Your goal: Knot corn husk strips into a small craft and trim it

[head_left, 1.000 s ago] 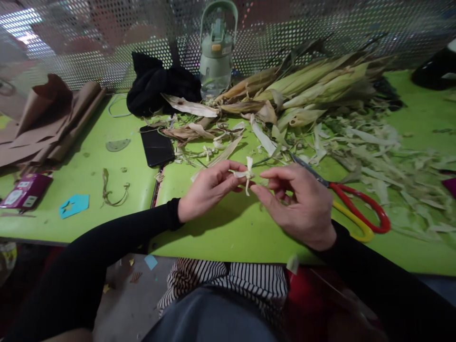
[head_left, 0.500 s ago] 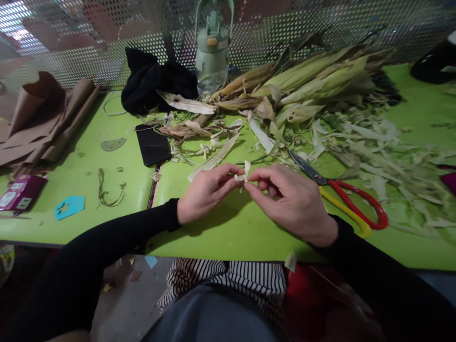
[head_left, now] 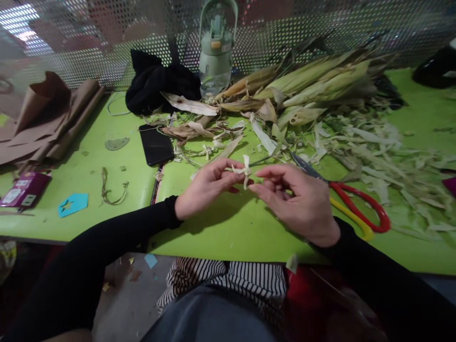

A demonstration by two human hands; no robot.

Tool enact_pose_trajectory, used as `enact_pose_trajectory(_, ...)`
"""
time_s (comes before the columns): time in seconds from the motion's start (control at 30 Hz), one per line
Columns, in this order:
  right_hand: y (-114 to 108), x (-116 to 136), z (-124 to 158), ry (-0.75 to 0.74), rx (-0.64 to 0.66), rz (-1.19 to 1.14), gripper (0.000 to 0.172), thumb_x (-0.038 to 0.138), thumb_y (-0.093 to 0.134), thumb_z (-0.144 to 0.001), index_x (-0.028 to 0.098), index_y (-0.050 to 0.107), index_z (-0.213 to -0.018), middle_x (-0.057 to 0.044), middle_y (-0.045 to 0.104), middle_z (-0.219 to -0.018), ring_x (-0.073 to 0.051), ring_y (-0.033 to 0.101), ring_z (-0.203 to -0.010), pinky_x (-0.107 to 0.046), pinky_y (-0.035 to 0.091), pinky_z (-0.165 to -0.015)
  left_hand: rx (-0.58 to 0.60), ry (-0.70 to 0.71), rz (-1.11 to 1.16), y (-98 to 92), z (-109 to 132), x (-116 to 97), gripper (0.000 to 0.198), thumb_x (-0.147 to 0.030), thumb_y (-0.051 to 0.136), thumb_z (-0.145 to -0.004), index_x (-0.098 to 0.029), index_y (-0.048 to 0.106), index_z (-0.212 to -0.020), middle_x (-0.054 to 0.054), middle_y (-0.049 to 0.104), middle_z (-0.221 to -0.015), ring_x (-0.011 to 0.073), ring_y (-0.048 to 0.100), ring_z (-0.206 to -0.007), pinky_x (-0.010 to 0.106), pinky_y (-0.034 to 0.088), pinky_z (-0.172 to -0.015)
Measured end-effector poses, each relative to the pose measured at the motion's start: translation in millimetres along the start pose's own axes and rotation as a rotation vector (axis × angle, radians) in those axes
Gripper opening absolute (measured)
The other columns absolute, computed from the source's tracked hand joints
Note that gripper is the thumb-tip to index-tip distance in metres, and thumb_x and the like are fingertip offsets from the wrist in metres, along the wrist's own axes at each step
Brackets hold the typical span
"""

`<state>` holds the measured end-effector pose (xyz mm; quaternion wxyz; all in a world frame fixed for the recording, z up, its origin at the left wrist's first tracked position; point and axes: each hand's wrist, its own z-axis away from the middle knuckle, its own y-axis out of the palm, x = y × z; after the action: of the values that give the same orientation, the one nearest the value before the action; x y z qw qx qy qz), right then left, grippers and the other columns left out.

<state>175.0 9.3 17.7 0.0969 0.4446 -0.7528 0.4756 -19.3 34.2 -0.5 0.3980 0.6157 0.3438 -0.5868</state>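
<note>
My left hand [head_left: 210, 185] pinches a small pale corn husk knot [head_left: 245, 171] between thumb and fingertips. Short strips of the knot stick out upward, to the left and downward. Just to the right of it, my right hand [head_left: 297, 199] has its thumb and index fingertip a little apart, with nothing seen between them; its other fingers are curled. Partly behind the right hand lie scissors [head_left: 368, 202] with one red and one yellow handle. Both hands are above the green table [head_left: 221, 235].
Corn husks [head_left: 320, 83] are heaped at the back, with shredded husk strips [head_left: 392, 161] on the right. A water bottle [head_left: 215, 61], black cloth [head_left: 162, 83] and phone [head_left: 156, 145] stand or lie behind. Brown paper [head_left: 53, 118], a purple box [head_left: 24, 190] and blue paper [head_left: 73, 204] are left.
My right fingertips have come away from the husk knot and parted slightly. The knot now shows more fully in my left hand. The whole view has shifted slightly.
</note>
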Motion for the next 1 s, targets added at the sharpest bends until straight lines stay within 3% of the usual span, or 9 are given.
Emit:
enact_pose_trajectory(0.07, 0.0, 1.2, -0.7, 0.018, -0.054, 0.008, 0.006, 0.028, 0.067, -0.091, 0.023, 0.063, -0.09, 0.003, 0.06, -0.063, -0.011, 0.047, -0.048, -0.026, 0.04, -0.045, -0.017, -0.068, 0.148, -0.6, -2.0, -0.5, 0.022, -0.032, 0.065, -0.09, -0.016, 0.058, -0.105, 0.002, 0.072, -0.089, 0.0115, 0.07, -0.083, 0.023, 0.056, -0.074)
enact_pose_trajectory(0.2, 1.3, 1.0, -1.7, 0.034, -0.027, 0.019, 0.006, 0.027, 0.068, -0.089, 0.022, 0.065, -0.088, 0.004, 0.059, -0.062, -0.01, 0.048, -0.048, -0.026, 0.039, -0.045, -0.025, -0.12, 0.24, 0.1, -2.3, -0.9, 0.016, -0.023, 0.066, -0.088, -0.017, 0.06, -0.102, 0.0, 0.072, -0.085, 0.0083, 0.069, -0.078, 0.02, 0.055, -0.07)
enact_pose_trajectory(0.43, 3.9, 0.3, -0.4, 0.086, 0.007, 0.011, 0.01, 0.026, 0.073, -0.086, 0.023, 0.066, -0.093, 0.002, 0.064, -0.069, -0.01, 0.053, -0.052, -0.026, 0.044, -0.048, -0.034, -0.04, 0.092, 2.7, 0.0, 2.4, 0.025, -0.031, 0.073, -0.083, -0.015, 0.065, -0.101, -0.002, 0.066, -0.072, 0.0071, 0.06, -0.065, 0.018, 0.048, -0.06)
enact_pose_trajectory(0.63, 3.3, 0.1, -1.0, -0.02, -0.006, -0.003, 0.016, 0.023, 0.068, -0.091, 0.024, 0.068, -0.106, 0.0, 0.067, -0.079, -0.011, 0.057, -0.058, -0.026, 0.047, -0.052, -0.008, -0.032, 0.084, 4.8, 2.5, 1.0, 0.021, -0.03, 0.067, -0.089, -0.016, 0.062, -0.103, -0.001, 0.066, -0.077, 0.0079, 0.062, -0.071, 0.017, 0.048, -0.06)
enact_pose_trajectory(0.83, 0.3, -1.5, -4.2, -0.076, -0.005, 0.07, 0.005, 0.024, 0.068, -0.09, 0.021, 0.068, -0.094, -0.001, 0.066, -0.078, -0.011, 0.054, -0.057, -0.027, 0.046, -0.054, 0.0, -0.02, 0.132, 4.2, 2.5, 1.9, 0.021, -0.029, 0.068, -0.088, -0.017, 0.061, -0.104, 0.0, 0.068, -0.084, 0.0088, 0.065, -0.076, 0.018, 0.051, -0.066)
enact_pose_trajectory(1.0, -2.4, 1.7, -5.0, 0.013, 0.035, -0.009, 0.003, 0.023, 0.067, -0.09, 0.023, 0.065, -0.088, -0.002, 0.068, -0.08, -0.013, 0.057, -0.06, -0.028, 0.046, -0.054, -0.04, 0.029, 0.097, 4.9, 1.0, 2.7, 0.02, -0.027, 0.07, -0.086, -0.016, 0.063, -0.101, -0.001, 0.065, -0.081, 0.008, 0.059, -0.071, 0.019, 0.05, -0.066)
